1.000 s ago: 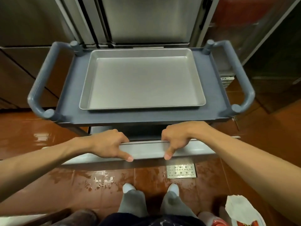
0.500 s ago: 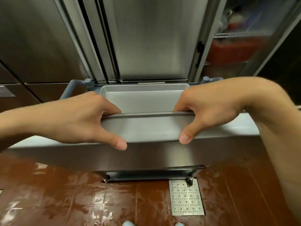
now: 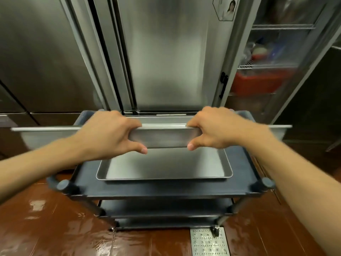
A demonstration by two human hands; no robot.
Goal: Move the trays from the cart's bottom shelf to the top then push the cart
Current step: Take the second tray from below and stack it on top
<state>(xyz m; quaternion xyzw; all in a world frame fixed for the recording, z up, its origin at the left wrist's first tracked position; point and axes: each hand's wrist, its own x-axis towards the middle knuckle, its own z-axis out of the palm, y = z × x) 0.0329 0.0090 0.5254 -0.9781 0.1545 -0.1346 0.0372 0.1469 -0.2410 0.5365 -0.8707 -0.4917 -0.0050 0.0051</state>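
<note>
Now both hands grip near rim of held tray (image 3: 164, 136), frame centre: left hand (image 3: 108, 133) and right hand (image 3: 217, 128) pinching it, thumbs under. Held tray above second tray (image 3: 164, 167) lying on cart (image 3: 166, 189) top shelf. Wet red floor (image 3: 55, 228) below.

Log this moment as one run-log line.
step: second tray to top | left hand: gripping held tray rim | right hand: same | held tray: above resting tray on cart top | push: pending

Steel tray (image 3: 164, 138) held level above tray (image 3: 164, 166) on cart (image 3: 166, 189).
</note>
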